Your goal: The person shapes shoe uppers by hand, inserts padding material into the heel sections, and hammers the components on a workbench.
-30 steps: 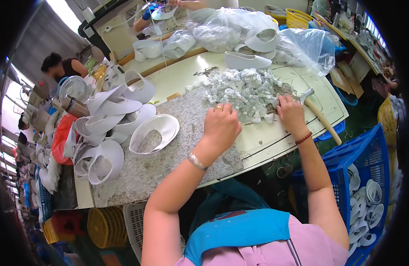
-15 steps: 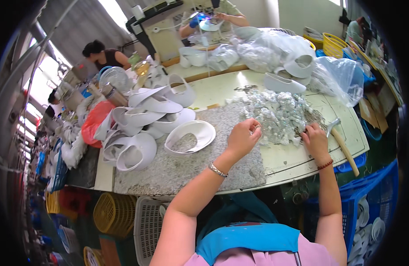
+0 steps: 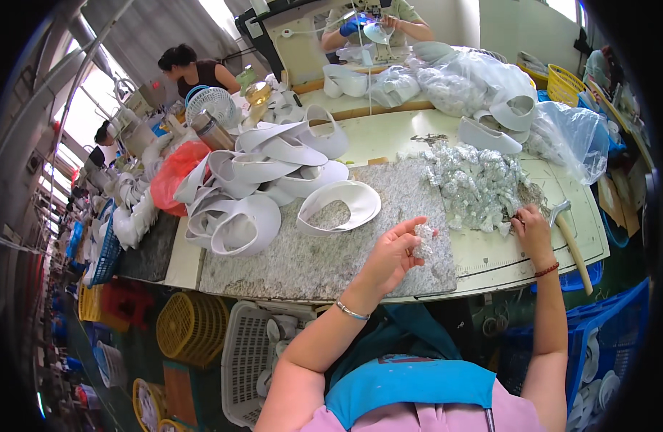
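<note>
Left hand [image 3: 390, 261] has 1 small, crinkly silver-white clump [image 3: 424, 243] pinched above the speckled grey mat [image 3: 288, 270]. Right hand [image 3: 534, 232] is curled by the glittery silver heap [image 3: 475, 189] on the cream table [image 3: 500, 263], can't tell if it's gripping anything.

visor pile [image 3: 263, 169] left of the heaped pieces [image 3: 475, 189], hammer [image 3: 574, 252] right, all on table [image 3: 489, 268]

Bright, even worktop [image 3: 482, 255] | windows [image 3: 79, 108] upper left washed out | fisheye bending, black corners | left rim smeared
</note>
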{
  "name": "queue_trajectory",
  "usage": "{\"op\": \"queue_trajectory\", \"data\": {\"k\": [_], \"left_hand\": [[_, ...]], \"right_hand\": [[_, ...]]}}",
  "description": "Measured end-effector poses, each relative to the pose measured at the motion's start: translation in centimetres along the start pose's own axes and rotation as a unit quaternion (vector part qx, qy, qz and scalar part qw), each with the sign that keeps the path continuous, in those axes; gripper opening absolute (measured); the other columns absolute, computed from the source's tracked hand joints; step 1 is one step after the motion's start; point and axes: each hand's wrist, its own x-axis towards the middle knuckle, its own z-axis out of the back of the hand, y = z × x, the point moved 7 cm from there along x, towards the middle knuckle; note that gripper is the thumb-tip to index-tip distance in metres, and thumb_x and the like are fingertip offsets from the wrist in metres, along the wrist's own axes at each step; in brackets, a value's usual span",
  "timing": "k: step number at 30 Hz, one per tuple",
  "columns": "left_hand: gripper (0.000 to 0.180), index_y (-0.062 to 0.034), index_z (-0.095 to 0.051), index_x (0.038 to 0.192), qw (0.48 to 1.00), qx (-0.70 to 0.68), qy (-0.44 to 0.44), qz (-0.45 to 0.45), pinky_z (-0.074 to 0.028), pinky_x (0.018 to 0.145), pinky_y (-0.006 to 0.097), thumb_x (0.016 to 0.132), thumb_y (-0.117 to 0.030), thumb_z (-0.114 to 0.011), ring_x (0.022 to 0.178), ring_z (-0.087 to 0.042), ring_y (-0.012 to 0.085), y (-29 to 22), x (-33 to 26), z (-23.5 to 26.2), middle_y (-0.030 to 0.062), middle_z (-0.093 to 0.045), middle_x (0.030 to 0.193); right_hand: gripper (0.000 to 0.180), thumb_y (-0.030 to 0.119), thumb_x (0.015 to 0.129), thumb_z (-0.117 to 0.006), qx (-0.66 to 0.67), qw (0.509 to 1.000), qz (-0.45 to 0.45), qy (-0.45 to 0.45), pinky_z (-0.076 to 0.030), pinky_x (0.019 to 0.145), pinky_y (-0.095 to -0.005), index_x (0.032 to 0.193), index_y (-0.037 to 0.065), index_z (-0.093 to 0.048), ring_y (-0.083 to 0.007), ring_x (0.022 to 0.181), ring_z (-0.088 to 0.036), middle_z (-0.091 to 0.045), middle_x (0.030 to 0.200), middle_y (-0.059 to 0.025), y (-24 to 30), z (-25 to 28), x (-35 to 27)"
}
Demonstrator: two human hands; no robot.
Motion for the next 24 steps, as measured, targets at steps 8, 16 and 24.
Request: {"op": "queue_trajectory", "data": {"k": [8,16,24], "left_hand": [[0.036,-0.0045,-0.054,0.125,0.998,-0.054,-0.003,-0.028,-0.054,0.079,0.030,0.089,-0.001,-0.050,0.097,-0.063,0.0182,0.1,-0.7,0.0,0.0120,-0.061,0.120],[0.022,-0.0094,-0.059,0.112,0.985,-0.160,-0.058,-0.039,-0.057,0.074,0.032,0.091,-0.006,-0.054,0.096,-0.064,0.0201,-0.5,-0.9,1.4,0.0076,-0.065,0.104],[0.020,-0.0078,-0.058,0.111,0.987,-0.147,-0.054,-0.032,-0.057,0.069,0.030,0.092,-0.009,-0.054,0.091,-0.063,0.0159,0.7,-0.9,2.5,0.0050,-0.065,0.100]], "right_hand": [[0.009,0.012,0.089,-0.058,-0.082,0.997,0.011,0.007,-0.049,0.068,-0.0421,0.087,0.003,-0.061,-0.0321,0.078,-0.061,-0.058,0.091,-0.0119,-1.0,-0.8,-0.1],[0.012,0.017,0.087,-0.061,-0.060,0.997,0.035,-0.019,-0.050,0.070,-0.0397,0.092,0.006,-0.065,-0.0305,0.080,-0.062,-0.060,0.091,-0.0094,-0.6,-0.1,-0.2],[0.009,0.014,0.087,-0.059,-0.043,0.996,0.021,-0.072,-0.049,0.065,-0.0411,0.087,0.005,-0.061,-0.0313,0.073,-0.061,-0.060,0.087,-0.0100,0.2,0.9,-0.5]]}}
